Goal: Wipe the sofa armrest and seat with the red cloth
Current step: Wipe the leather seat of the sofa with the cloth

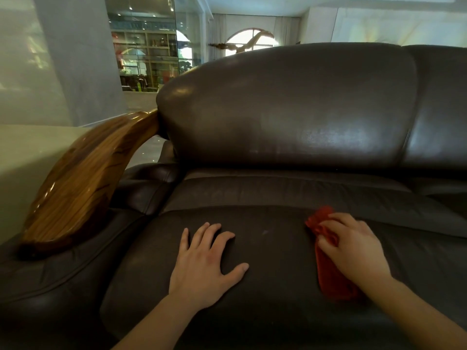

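Observation:
A dark brown leather sofa fills the view. Its seat cushion lies in front of me, and its glossy wooden armrest curves down at the left. The red cloth lies bunched on the right part of the seat. My right hand lies on top of it, fingers curled over the cloth and pressing it against the leather. Flat on the middle of the seat rests my left hand, fingers spread and holding nothing.
The padded backrest rises behind the seat, with a second cushion to the right. A pale wall and a tiled floor lie beyond the armrest at the left. Shelves behind glass stand far back.

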